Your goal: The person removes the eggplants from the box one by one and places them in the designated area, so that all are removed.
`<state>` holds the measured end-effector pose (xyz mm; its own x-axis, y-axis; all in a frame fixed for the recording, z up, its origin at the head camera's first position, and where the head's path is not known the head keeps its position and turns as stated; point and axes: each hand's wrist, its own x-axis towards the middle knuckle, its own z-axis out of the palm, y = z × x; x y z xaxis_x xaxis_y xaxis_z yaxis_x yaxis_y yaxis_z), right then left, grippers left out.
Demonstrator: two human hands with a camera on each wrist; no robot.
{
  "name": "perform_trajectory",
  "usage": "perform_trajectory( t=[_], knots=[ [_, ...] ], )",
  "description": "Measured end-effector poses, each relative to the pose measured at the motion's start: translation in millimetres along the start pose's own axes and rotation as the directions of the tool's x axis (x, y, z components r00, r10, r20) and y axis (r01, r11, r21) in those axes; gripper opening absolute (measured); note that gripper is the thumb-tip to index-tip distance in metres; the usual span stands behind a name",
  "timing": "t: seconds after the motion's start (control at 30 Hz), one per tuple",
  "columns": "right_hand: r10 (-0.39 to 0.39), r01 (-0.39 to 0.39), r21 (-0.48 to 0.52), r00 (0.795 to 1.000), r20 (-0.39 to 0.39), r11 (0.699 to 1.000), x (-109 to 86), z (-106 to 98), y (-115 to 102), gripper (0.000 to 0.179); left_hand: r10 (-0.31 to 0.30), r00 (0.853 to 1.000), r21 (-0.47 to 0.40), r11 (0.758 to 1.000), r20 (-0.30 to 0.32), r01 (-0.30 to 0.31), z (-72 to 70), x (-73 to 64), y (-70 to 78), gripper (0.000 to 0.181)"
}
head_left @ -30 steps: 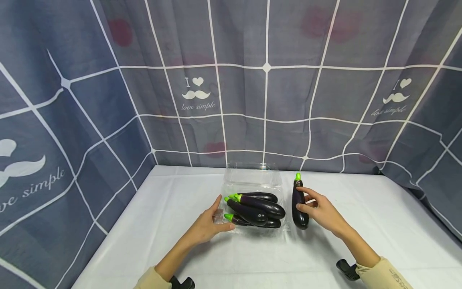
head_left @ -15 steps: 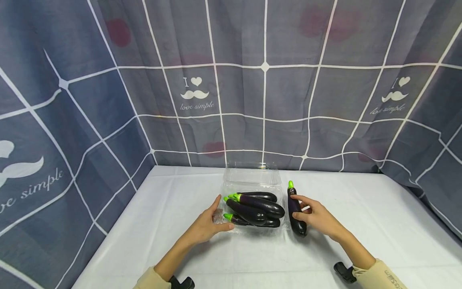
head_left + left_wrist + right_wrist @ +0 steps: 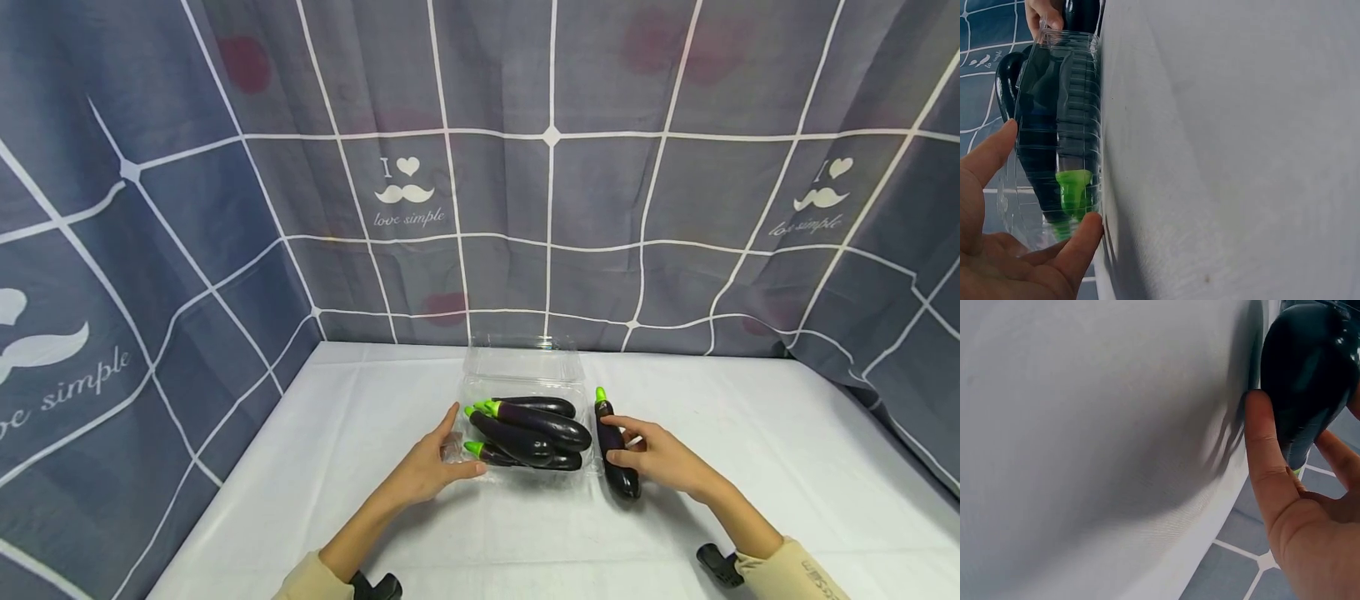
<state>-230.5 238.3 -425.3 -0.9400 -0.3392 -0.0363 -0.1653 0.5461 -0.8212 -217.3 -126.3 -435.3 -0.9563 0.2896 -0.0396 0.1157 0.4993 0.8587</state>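
Note:
Several dark purple eggplants (image 3: pixel 547 427) with green stems lie piled in a clear plastic clamshell container (image 3: pixel 525 367), whose lid is folded back. My left hand (image 3: pixel 427 472) rests against its left end, thumb and forefinger spread and fairly straight. In the left wrist view, the fingertips touch the ribbed container wall (image 3: pixel 1079 94). My right hand (image 3: pixel 663 457) pinches another eggplant (image 3: pixel 613 446) between thumb and fingers, just right of the container, its stem pointing away. The right wrist view shows that eggplant's rounded end (image 3: pixel 1304 362) close to the cloth.
A white cloth (image 3: pixel 360 408) covers the table. Grey checked curtains (image 3: pixel 502 192) hang behind and at both sides. Dark wrist devices (image 3: pixel 720 565) sit by the beige sleeves.
My right hand has brought its eggplant left and nearer to me, close beside the container's right side. The left hand and the piled eggplants have stayed put.

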Motion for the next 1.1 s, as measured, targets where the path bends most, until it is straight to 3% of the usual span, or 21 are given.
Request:
perform_trajectory(
  t=[0.63, 1.1],
  knots=[
    [0.001, -0.001, -0.023, 1.000, -0.010, 1.000, -1.8, 1.7, 0.0, 0.052, 0.011, 1.000, -0.011, 1.000, 0.013, -0.011, -0.6, -0.3, -0.4, 0.105],
    [0.009, -0.008, 0.069, 1.000, -0.010, 0.998, -5.1, -1.5, 1.6, 0.052, 0.009, 1.000, -0.014, 1.000, 0.020, -0.009, -1.1, -1.7, -0.6, 0.105]
  ],
)
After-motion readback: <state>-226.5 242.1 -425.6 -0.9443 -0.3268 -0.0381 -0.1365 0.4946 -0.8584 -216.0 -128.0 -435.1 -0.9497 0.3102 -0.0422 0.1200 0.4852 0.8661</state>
